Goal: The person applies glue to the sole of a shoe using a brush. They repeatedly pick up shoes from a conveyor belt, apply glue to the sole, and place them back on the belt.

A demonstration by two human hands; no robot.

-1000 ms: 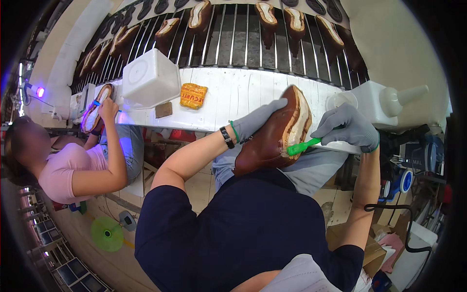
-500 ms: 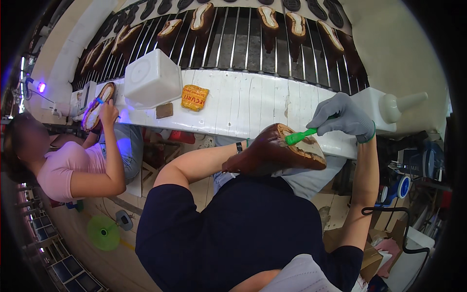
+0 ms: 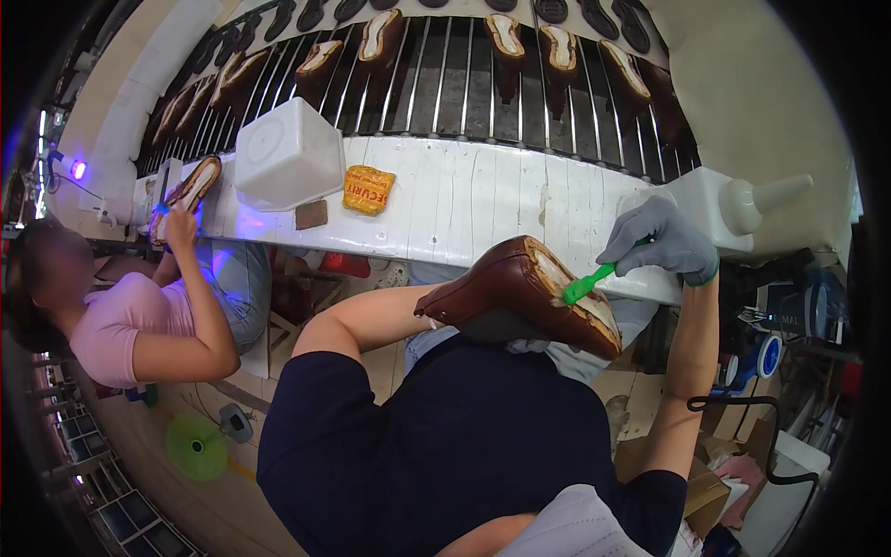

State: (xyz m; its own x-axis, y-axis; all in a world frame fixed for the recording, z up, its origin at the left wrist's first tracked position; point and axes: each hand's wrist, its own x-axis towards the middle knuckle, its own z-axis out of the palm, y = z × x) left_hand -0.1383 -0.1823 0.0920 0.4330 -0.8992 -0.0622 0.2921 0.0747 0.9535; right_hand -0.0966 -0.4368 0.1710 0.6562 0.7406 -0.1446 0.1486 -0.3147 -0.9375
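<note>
A brown leather boot [image 3: 492, 292] lies tilted across my lap, its sole side turned up and to the right, with a pale middle and a brown rim. My left hand [image 3: 527, 345] supports it from below; only a bit of glove shows under the boot, and the rest is hidden. In its grey glove, my right hand [image 3: 661, 243] grips a green-handled brush [image 3: 588, 284]. The brush's head touches the pale underside of the boot near the toe-side rim.
Ahead runs a white bench [image 3: 445, 200] with a white tub [image 3: 288, 153], a yellow packet [image 3: 368, 189], a brown block [image 3: 311, 214] and a white bottle [image 3: 733, 209]. Behind it, several boots stand sole-up on a roller conveyor [image 3: 445, 84]. At left, a co-worker [image 3: 139, 325] brushes another shoe [image 3: 197, 186].
The boot has turned, showing more of its side, and my left wrist has gone out of sight beneath it. The brush has shifted right and down along the underside.
</note>
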